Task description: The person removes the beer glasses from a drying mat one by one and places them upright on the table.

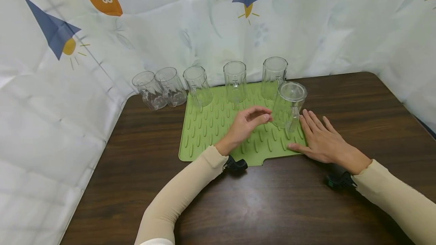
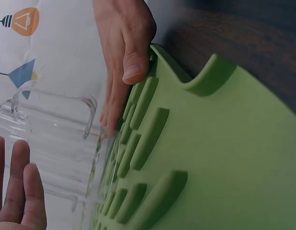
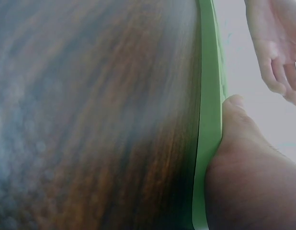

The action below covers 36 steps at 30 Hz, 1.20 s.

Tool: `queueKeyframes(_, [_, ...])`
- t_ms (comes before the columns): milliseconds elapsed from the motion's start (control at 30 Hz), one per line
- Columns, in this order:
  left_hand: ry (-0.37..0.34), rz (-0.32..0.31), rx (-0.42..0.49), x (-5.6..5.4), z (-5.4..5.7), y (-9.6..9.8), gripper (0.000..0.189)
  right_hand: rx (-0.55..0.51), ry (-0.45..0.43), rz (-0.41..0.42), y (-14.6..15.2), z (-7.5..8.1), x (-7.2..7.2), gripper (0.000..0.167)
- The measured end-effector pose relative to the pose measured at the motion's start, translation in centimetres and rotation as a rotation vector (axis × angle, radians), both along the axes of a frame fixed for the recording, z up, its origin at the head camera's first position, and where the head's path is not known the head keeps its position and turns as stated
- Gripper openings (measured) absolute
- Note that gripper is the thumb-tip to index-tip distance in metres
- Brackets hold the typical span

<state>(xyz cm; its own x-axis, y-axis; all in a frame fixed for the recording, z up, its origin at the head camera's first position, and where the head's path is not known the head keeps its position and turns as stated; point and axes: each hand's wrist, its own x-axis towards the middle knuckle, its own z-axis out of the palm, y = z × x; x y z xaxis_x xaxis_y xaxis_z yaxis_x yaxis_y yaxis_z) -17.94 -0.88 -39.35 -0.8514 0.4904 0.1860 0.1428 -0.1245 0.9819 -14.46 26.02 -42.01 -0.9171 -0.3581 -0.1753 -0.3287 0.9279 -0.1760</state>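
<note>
A clear glass mug (image 1: 289, 105) stands at the right end of a green ridged mat (image 1: 207, 139), a thick disc of glass at its top and its handle toward the near right. Just left of this mug is my left hand (image 1: 246, 124), held above the mat with fingers loosely bent and nothing in them. In the left wrist view its fingers (image 2: 16, 187) are extended in front of the glass. My right hand (image 1: 321, 139) lies flat over the mat's right edge, fingers spread and fingertips close beside the mug. Its thumb (image 3: 236, 115) rests along the mat's edge.
Three more glass mugs line the mat's back edge: a left one (image 1: 198, 86), a middle one (image 1: 235, 82) and a right one (image 1: 273, 76). Two others, one outer (image 1: 150, 90) and one inner (image 1: 171, 86), stand on the dark wooden table (image 1: 259, 203). A patterned white curtain (image 1: 190, 22) hangs behind.
</note>
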Motion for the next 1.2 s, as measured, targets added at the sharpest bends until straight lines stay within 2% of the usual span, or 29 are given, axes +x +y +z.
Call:
queueKeyframes(367, [0.013, -0.063, -0.074, -0.1, -0.5, 1.8, 0.036, 0.0, 0.0, 0.0, 0.0, 0.0, 0.0, 0.11])
queueKeyframes(533, [0.013, -0.069, -0.103, -0.3, -0.7, 2.9, 0.038, 0.006, 0.0, 0.0, 0.0, 0.0, 0.0, 0.11])
queueKeyframes(767, [0.009, -0.068, -0.092, -0.2, -0.8, 4.3, 0.035, 0.008, -0.003, -0.005, 0.0, 0.1, 0.0, 0.11])
queueKeyframes(867, [0.039, -0.063, -0.144, -0.2, -1.1, 4.9, 0.035, 0.005, -0.006, -0.007, 0.0, 0.0, 0.0, 0.11])
queueKeyframes(967, [0.073, -0.085, -0.168, 0.0, -1.4, 5.4, 0.036, 0.001, -0.01, -0.009, 0.0, 0.0, -0.1, 0.109])
queueKeyframes(1100, [0.082, -0.119, -0.141, 0.3, -1.6, 5.9, 0.038, -0.005, -0.019, -0.012, 0.0, -0.1, 0.0, 0.11])
queueKeyframes(1200, [0.075, -0.121, -0.12, 0.5, -1.7, 6.1, 0.04, -0.01, -0.024, -0.016, 0.1, -0.1, 0.0, 0.111])
